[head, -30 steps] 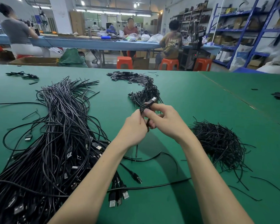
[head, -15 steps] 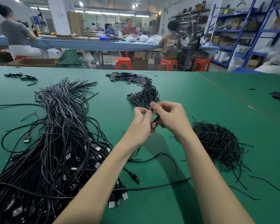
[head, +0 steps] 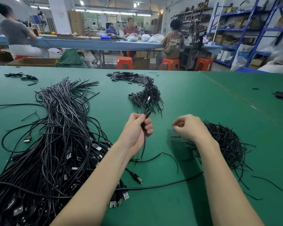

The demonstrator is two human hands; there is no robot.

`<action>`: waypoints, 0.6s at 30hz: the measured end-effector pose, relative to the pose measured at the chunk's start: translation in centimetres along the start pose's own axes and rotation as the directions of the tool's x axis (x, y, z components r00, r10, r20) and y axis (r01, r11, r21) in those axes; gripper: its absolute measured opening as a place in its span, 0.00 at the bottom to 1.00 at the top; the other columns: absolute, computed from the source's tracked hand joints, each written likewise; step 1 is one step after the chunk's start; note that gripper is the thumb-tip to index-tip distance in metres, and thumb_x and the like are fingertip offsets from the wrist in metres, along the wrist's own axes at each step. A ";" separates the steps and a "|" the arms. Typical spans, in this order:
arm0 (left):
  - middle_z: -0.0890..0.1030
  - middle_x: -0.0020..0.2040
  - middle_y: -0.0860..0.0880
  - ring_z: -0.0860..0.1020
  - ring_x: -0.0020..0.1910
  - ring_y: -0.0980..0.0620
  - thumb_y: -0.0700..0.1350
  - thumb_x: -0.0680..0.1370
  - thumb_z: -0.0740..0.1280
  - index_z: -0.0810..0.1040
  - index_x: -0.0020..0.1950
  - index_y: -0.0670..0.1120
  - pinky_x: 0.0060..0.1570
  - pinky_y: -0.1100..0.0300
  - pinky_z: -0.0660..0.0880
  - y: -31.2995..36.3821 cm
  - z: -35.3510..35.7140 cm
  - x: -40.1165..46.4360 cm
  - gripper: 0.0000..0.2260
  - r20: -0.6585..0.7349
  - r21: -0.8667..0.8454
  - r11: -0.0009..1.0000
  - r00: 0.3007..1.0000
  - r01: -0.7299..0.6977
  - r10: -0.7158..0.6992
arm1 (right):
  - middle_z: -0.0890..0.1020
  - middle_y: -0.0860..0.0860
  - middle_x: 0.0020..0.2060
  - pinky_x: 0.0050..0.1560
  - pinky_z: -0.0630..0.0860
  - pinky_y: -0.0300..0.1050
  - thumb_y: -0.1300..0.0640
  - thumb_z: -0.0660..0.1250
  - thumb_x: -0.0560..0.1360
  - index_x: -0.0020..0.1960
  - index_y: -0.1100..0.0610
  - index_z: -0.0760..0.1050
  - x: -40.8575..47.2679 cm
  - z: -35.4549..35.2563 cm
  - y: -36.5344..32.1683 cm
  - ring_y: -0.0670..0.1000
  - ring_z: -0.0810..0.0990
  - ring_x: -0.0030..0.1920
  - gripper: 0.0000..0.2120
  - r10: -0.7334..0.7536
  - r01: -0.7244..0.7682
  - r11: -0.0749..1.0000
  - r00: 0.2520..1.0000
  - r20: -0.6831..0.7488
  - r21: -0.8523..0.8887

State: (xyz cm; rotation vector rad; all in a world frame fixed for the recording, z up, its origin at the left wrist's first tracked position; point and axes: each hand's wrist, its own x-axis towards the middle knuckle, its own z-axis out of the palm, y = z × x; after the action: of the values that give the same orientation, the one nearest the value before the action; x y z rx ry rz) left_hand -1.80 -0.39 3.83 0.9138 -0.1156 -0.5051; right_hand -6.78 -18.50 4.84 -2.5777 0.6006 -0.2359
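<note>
Lwr left: big heap of USB cables point(head: 55, 144) on green table point(head: 194, 98). Ctr: left hand point(head: 134, 132) clenched round a folded black cable point(head: 144, 137), held up, its tail hanging to the tabletop by the wrist. Right hand point(head: 189, 127) just right of it, apart, fingers curled into a fist, nothing seen inside. Ctr right, beside that wrist: pile of thin ties point(head: 229, 144). Farther, upper ctr: bundled cables point(head: 147, 98), then flat black tabs point(head: 126, 77).

- Left forearm point(head: 95, 181), coming in from 7 o'clock, was bare to the frame edge.
- Right forearm point(head: 222, 176), from 5 o'clock, was bare too.
- Left grip point(head: 135, 132) and right grip point(head: 189, 128) were bare.
</note>
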 end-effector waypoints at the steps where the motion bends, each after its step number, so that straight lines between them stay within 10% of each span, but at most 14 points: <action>1: 0.69 0.32 0.49 0.64 0.28 0.54 0.38 0.85 0.53 0.60 0.45 0.46 0.26 0.64 0.64 0.0 -0.1 0.1 0.10 -0.009 -0.012 1.000 1.000 0.002 -0.002 | 0.85 0.48 0.49 0.52 0.80 0.46 0.57 0.67 0.76 0.50 0.47 0.83 0.0 0.1 0.4 0.52 0.82 0.51 0.08 0.042 -0.038 0.994 0.998 0.045 -0.100; 13: 0.72 0.32 0.52 0.71 0.29 0.55 0.41 0.86 0.55 0.62 0.46 0.48 0.24 0.64 0.67 -0.5 -0.7 0.5 0.09 -0.068 0.115 0.992 0.996 -0.056 0.064 | 0.83 0.54 0.53 0.48 0.72 0.45 0.53 0.63 0.79 0.54 0.54 0.80 0.1 1.5 0.7 0.57 0.78 0.50 0.09 0.156 -0.114 0.932 0.983 0.097 -0.344; 18: 0.70 0.36 0.51 0.65 0.28 0.57 0.41 0.85 0.55 0.61 0.46 0.49 0.21 0.67 0.58 -0.8 -0.7 0.5 0.08 -0.067 0.310 0.945 0.989 -0.106 0.133 | 0.84 0.48 0.45 0.43 0.73 0.38 0.53 0.66 0.81 0.48 0.49 0.78 -0.3 0.6 -1.8 0.49 0.79 0.44 0.04 -0.162 0.158 0.949 0.987 -0.009 0.274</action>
State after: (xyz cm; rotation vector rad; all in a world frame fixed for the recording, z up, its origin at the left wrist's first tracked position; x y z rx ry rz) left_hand -1.41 -0.55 2.72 1.2227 -0.1729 -0.3376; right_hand -6.26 -16.70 5.15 -2.3566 0.3265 -0.3304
